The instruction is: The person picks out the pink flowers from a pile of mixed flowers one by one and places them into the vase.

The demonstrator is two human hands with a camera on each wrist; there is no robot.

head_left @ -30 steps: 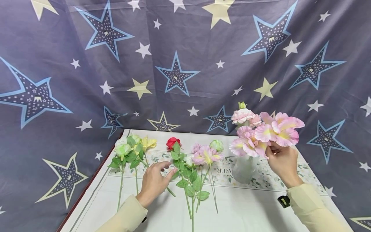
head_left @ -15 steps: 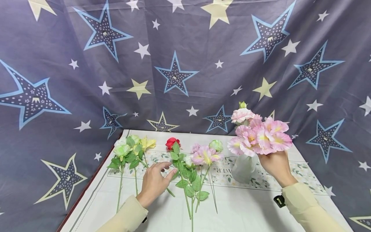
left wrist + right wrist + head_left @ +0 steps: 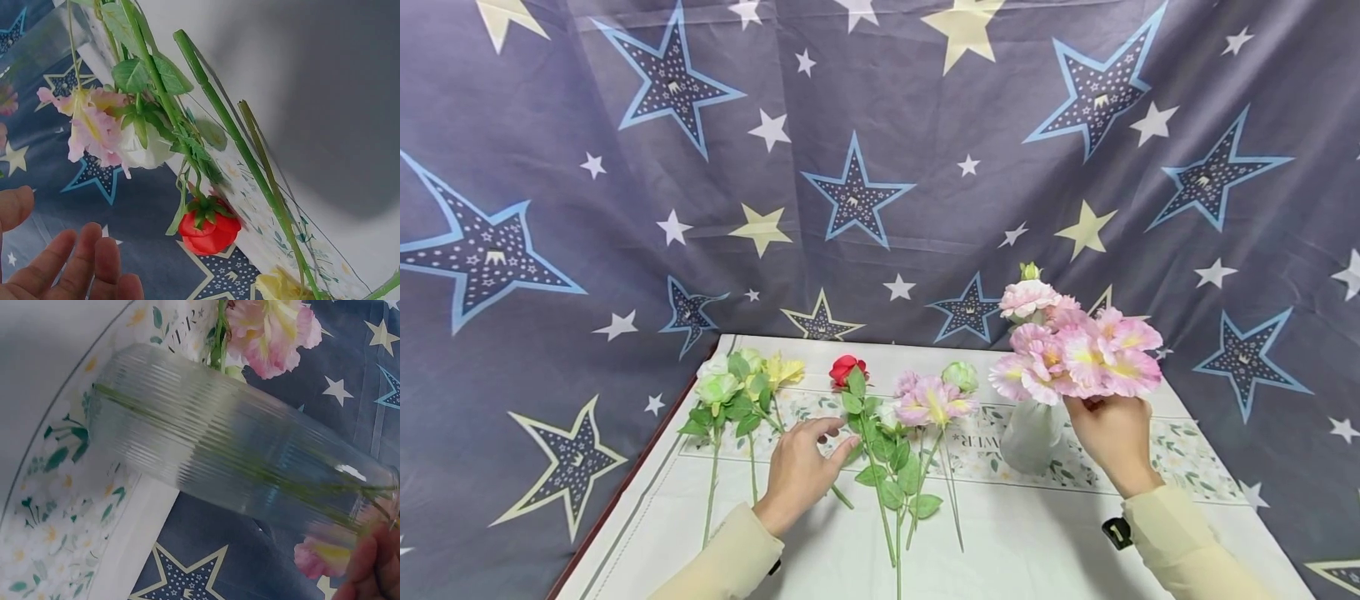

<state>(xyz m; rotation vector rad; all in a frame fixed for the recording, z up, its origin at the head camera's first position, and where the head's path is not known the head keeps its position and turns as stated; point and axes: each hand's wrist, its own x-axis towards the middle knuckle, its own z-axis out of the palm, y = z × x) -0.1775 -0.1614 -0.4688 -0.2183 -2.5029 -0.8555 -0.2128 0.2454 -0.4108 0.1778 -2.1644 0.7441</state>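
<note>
My right hand (image 3: 1114,442) pinches a pink and yellow flower (image 3: 1123,357) just below its bloom, right at the mouth of the ribbed clear vase (image 3: 1032,440). Inside the vase (image 3: 187,437), green stems slant from the mouth toward the base. Pale pink blooms (image 3: 1028,300) and another pink and yellow bloom (image 3: 1030,367) stand in it. My left hand (image 3: 801,471) holds nothing, its fingers relaxed over the table between the flower groups. Close to it lies a red rose (image 3: 847,371), hanging into the left wrist view beside a white flower (image 3: 142,147).
Left on the table are green and yellow flowers (image 3: 717,387) with long stems. Mid-table, a pink flower (image 3: 934,402) and a green bud (image 3: 960,376) lie beside leafy stems. A printed floral band crosses the white tablecloth (image 3: 1000,533). A star-patterned curtain (image 3: 925,108) hangs behind.
My right hand has moved left with the pink and yellow flower, bringing its bloom against the others over the vase, then down slightly. My left hand has stayed in place.
</note>
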